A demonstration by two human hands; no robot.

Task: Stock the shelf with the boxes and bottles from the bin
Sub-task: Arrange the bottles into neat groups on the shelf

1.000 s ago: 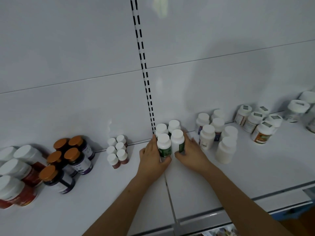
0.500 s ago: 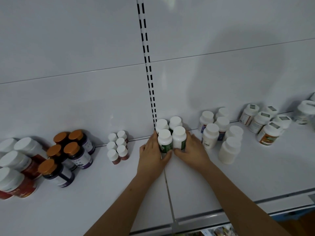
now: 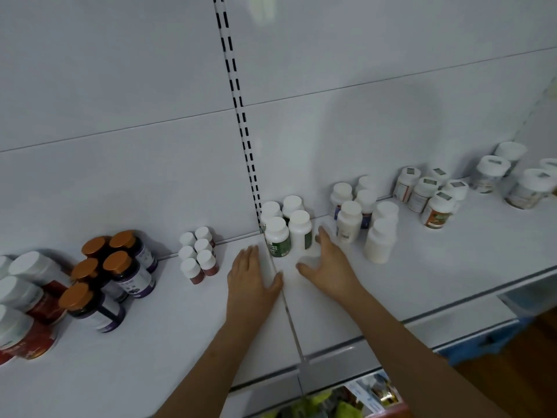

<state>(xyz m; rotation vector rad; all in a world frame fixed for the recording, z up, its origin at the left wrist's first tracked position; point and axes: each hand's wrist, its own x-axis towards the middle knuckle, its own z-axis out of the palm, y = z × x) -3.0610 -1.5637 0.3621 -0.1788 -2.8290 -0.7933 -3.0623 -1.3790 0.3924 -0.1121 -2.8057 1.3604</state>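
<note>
Resting open beside green-label bottles [image 3: 284, 233], left hand [image 3: 251, 280], right hand [image 3: 327, 267]

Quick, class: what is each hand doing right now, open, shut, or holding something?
Left hand: open, fingers straight, holding nothing.
Right hand: open, fingers spread beside the green-label bottles, gripping none.

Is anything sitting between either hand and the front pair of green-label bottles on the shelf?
Nothing visible does. The left hand and right hand lie open on the shelf, just short of the green-label bottles, with only bare shelf between. The nearest other white-capped bottle stands to the right, beside the path.
</note>
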